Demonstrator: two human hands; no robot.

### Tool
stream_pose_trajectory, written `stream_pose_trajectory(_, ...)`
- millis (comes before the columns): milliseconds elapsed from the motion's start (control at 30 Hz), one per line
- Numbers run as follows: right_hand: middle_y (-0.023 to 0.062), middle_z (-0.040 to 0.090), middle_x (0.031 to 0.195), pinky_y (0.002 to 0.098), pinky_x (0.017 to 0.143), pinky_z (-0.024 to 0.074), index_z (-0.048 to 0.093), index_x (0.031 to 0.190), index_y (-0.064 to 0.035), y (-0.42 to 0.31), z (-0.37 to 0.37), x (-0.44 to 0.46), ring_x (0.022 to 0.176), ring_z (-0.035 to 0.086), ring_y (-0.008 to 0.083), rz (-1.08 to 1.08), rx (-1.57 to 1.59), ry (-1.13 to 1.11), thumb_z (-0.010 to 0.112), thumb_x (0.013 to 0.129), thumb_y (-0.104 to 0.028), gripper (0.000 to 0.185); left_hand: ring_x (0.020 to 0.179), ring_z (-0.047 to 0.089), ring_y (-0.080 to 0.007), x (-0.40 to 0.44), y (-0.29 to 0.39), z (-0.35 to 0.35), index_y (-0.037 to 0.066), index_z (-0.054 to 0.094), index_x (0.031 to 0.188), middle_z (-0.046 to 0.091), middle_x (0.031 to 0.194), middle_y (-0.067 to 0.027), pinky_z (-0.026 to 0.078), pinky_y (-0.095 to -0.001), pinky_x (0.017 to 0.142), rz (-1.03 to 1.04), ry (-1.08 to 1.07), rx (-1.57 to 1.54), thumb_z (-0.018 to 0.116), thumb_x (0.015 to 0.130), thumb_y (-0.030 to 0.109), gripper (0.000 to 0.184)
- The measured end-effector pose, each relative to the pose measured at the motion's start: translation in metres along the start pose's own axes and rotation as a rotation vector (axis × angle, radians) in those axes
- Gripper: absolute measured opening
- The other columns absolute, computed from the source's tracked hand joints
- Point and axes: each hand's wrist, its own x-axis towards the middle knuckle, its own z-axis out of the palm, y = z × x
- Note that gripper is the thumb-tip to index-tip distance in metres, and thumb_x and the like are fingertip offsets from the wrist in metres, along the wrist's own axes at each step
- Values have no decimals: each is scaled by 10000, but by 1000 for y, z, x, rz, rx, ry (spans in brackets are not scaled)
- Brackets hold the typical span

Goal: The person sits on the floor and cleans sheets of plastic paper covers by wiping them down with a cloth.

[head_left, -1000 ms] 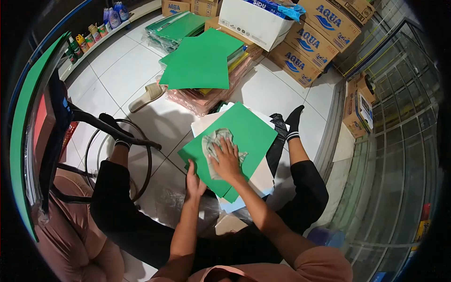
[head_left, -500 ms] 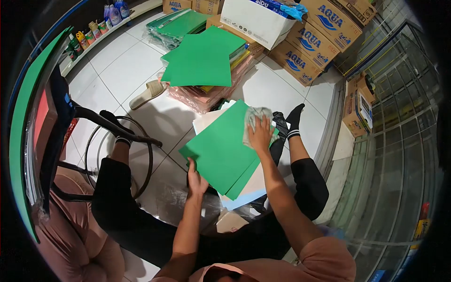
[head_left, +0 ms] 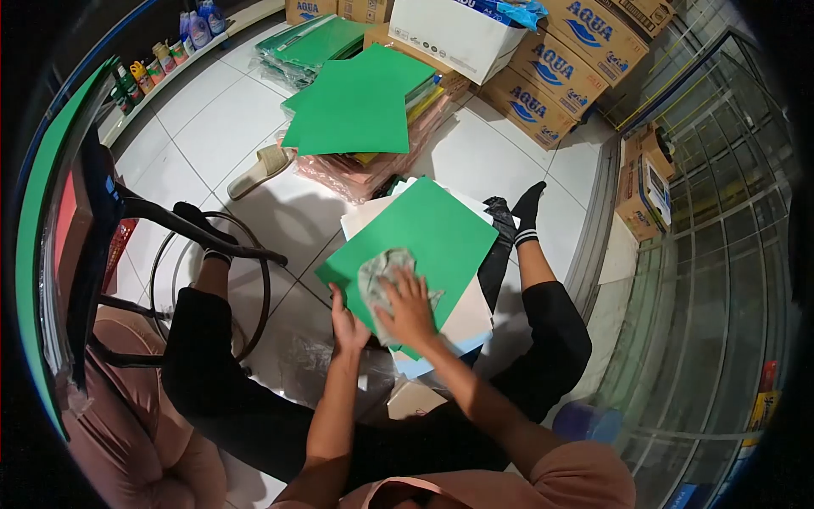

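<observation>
the white-tiled floor (head_left: 199,106) shows thin seams, patches of glare and soft shadows. at upper left, a low pale shelf (head_left: 246,23) carries a row of bottles (head_left: 198,32). brown cartons (head_left: 544,61) are stacked at the top, beside a white box (head_left: 449,41). a dark furniture frame (head_left: 254,253) stands at left; barred, greenish panelling (head_left: 678,339) runs along the right.

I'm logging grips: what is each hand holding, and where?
Left hand: green sheet, by the edge near its left corner. Right hand: crumpled cloth, pressed over its middle.
</observation>
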Motion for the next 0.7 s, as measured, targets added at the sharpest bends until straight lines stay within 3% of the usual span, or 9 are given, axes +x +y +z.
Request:
stream_pose_trajectory(200, 168, 369, 1289, 537, 958, 240, 485, 1180, -125, 108, 9, 72, 1197, 322, 376, 216, -250, 208, 542, 759, -351, 481, 905, 546, -170, 6, -2, -23, 90, 528, 1101, 577, 1040, -55, 420, -310, 815, -74, 7, -112, 450, 847, 506, 493)
stream_pose_trajectory(333, 171, 383, 1286, 554, 945, 241, 485, 1194, -138, 121, 9, 112, 1200, 322, 371, 331, -252, 227, 539, 757, -366, 496, 926, 549, -179, 6, -2, -28, 97, 514, 1130, 571, 1068, -66, 424, -327, 839, -94, -35, -108, 468, 837, 503, 503)
stream_pose_trajectory(400, 172, 388, 1285, 556, 943, 240, 484, 1200, -151, 108, 16, 119, 1201, 324, 367, 338, -237, 203, 538, 755, -368, 498, 928, 548, -180, 6, -3, -29, 99, 514, 1132, 570, 1072, -69, 427, -330, 834, -84, -31, -108, 471, 827, 520, 521)
stream_pose_trajectory(567, 156, 362, 1319, 564, 976, 193, 513, 1173, -173, 32, 36, 103, 1228, 306, 341, -6, -25, -29, 534, 749, -361, 464, 954, 539, -184, 4, 3, -10, 95, 509, 1138, 557, 1103, -70, 421, -330, 839, -65, 11, -147, 471, 809, 554, 567)
stream_pose_trajectory(700, 152, 365, 1316, 566, 978, 187, 521, 1162, -171, -20, 33, 63, 1231, 298, 345, -53, 113, -74, 532, 751, -354, 450, 985, 530, -189, -1, 2, -3, 85, 499, 1150, 541, 1136, -73, 410, -329, 855, -25, 24, -200, 462, 806, 566, 593)
